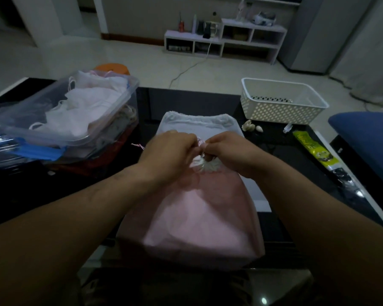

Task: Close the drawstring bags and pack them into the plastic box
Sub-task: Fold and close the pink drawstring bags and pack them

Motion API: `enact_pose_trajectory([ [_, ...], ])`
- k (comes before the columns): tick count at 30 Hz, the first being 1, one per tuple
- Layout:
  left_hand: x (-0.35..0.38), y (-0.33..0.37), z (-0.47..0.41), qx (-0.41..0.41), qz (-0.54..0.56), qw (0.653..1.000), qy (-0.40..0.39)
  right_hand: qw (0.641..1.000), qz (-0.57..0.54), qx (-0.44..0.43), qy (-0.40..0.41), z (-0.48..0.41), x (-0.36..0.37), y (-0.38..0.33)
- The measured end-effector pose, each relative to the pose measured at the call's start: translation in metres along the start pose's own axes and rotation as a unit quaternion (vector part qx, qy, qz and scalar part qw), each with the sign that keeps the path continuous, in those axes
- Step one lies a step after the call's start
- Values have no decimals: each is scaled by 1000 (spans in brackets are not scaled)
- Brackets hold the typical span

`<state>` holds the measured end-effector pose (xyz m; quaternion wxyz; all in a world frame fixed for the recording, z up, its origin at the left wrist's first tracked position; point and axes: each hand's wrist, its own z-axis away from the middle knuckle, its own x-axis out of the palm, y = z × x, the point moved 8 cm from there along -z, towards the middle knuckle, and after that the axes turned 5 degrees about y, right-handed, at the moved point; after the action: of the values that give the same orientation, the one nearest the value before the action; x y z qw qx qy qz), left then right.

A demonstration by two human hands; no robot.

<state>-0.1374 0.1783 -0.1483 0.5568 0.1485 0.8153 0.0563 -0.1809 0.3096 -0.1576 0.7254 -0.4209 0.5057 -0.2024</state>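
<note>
A pink drawstring bag (199, 219) lies on the dark table in front of me, its mouth gathered into white ruffles. My left hand (170, 149) and my right hand (228, 151) meet at that mouth, each pinching the pink drawstring (200, 144). Under it, further back, lies a white drawstring bag (199, 124) with its top flat. The clear plastic box (124, 100) stands at the left, holding several pale bags.
A white perforated basket (281, 102) stands at the back right, small shells (250, 127) in front of it. A green-yellow packet (314, 149) lies along the right edge. The box's clear lid with blue clips (36, 151) lies at the left. A blue cushion (367, 133) sits at the far right.
</note>
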Motion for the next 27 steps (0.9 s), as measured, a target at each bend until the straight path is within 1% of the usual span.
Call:
enact_pose_trajectory([
  [1, -6, 4, -1, 17, -45, 998, 32, 1000, 3, 1, 9, 0, -2, 1],
  [2, -12, 5, -2, 14, -64, 996, 54, 1000, 1, 3, 21, -1, -4, 1],
  [4, -16, 4, -3, -20, -49, 997, 52, 999, -15, 9, 51, -2, -12, 3],
  [5, -15, 3, -3, -48, -22, 998, 33, 998, -24, 9, 62, -3, -15, 3],
  [6, -12, 1, -4, -76, 30, 997, 1, 997, -29, 7, 67, -4, -16, 3],
  [7, -8, 1, -6, -104, 119, 987, -34, 997, -31, 5, 68, -4, -16, 3],
  [8, -1, 1, -6, -141, 225, 961, -78, 997, -37, 3, 66, -4, -15, 3],
  [9, 6, 3, -3, -179, 311, 926, -118, 997, -43, 1, 62, -4, -14, 2],
  [10, 10, 3, -1, -203, 359, 900, -144, 997, -48, -2, 59, -4, -13, 2],
  [11, 12, 1, 0, -207, 366, 895, -152, 997, -47, -4, 56, -4, -11, 1],
  [14, 12, -10, -2, -191, 306, 924, -127, 998, -42, 3, 50, -4, -11, 1],
  [18, 17, -10, -2, -167, 337, 921, -96, 998, -49, 10, 41, -4, -11, 4],
  [21, 17, -10, -3, -137, 330, 932, -59, 996, -83, 6, 38, -5, -12, 6],
  [23, 17, -12, -3, -126, 330, 935, -42, 996, -83, 0, 36, -6, -12, 8],
  [27, 23, -11, 0, -137, 363, 919, -63, 997, -75, -11, 35, -7, -14, 9],
])
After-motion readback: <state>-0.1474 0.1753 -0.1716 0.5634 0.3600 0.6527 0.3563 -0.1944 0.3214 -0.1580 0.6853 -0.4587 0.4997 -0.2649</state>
